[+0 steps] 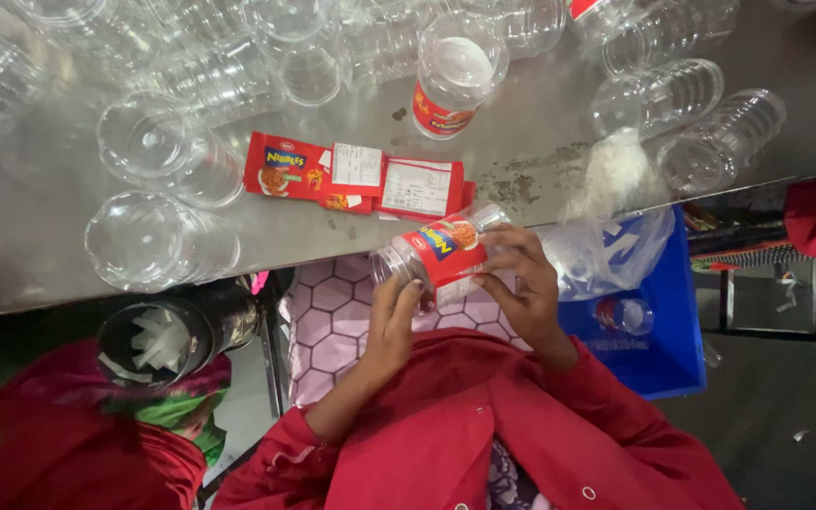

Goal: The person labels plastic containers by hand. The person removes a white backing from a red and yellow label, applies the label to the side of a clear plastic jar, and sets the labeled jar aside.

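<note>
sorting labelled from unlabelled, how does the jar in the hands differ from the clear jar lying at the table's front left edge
The held jar wears a red label around its body; the front-left jar is bare and fully see-through. The held jar is gripped off the table between the left hand and right hand; the front-left jar rests on the metal table, untouched. Both are clear ribbed plastic jars without lids, lying sideways.

Dozens of empty clear plastic jars (pixel 658 94) and loose red labels (pixel 356 177) are lying across a steel table (pixel 30 255), suggesting a packaging workshop.
</note>
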